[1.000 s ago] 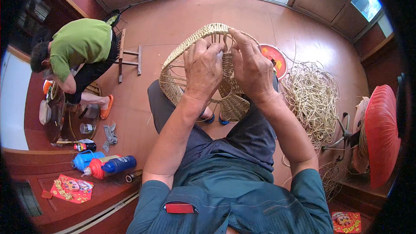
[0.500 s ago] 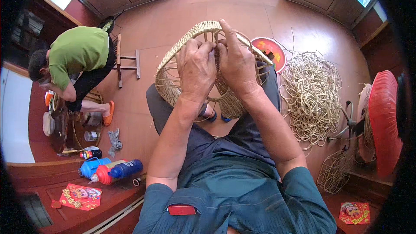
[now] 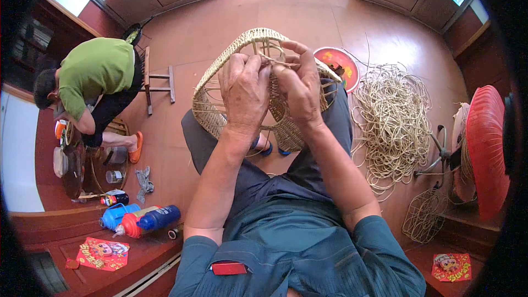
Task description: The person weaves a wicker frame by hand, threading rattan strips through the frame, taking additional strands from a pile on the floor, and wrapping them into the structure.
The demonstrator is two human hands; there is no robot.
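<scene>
A half-woven straw basket (image 3: pixel 212 71) rests on my lap between my knees, with a thick plaited rim and open upright strands below it. My left hand (image 3: pixel 245 93) is closed over the inner side of the far rim, its thumb and fingertips pinched on the strands; what lies under them is partly hidden. Beside it, my right hand (image 3: pixel 300 91) pinches a pale straw cord (image 3: pixel 271 54), which stands up in a small loop by the rim. The fingertips of both hands almost meet there.
To the right lie a big tangled heap of straw cord (image 3: pixel 393 121), a red basin (image 3: pixel 355 80) and a red-covered fan (image 3: pixel 487 151). At left a person in a green shirt (image 3: pixel 96 69) bends over near a wooden stool (image 3: pixel 147 85). Flasks (image 3: pixel 159 218) lie at lower left.
My right index finger, raised before, has curled down, and the hand has dropped slightly. A loop of cord now shows between my hands. The person at left has shifted a little.
</scene>
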